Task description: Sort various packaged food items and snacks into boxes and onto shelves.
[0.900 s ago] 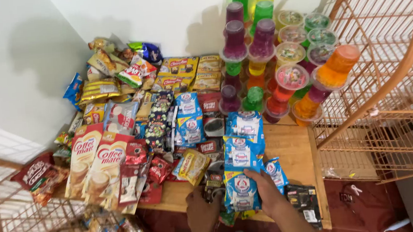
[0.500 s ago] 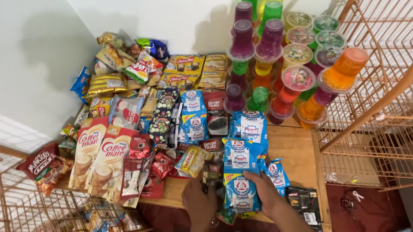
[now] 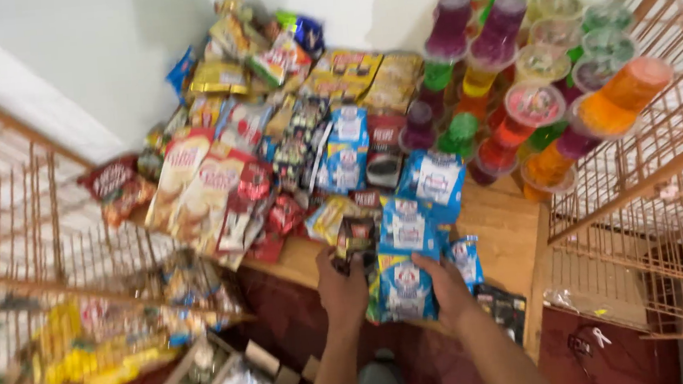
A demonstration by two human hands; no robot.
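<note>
Hands meet at the near edge of the wooden bench point(image 3: 507, 232). The left hand point(image 3: 343, 291) has its grip closed on a small dark snack packet point(image 3: 355, 240). The right hand point(image 3: 449, 287) has its grip closed on a blue and white snack bag point(image 3: 404, 280). Just beyond the grips lie more blue bags point(image 3: 436, 183); coloured jelly cups point(image 3: 529, 104) stand farther right.
</note>
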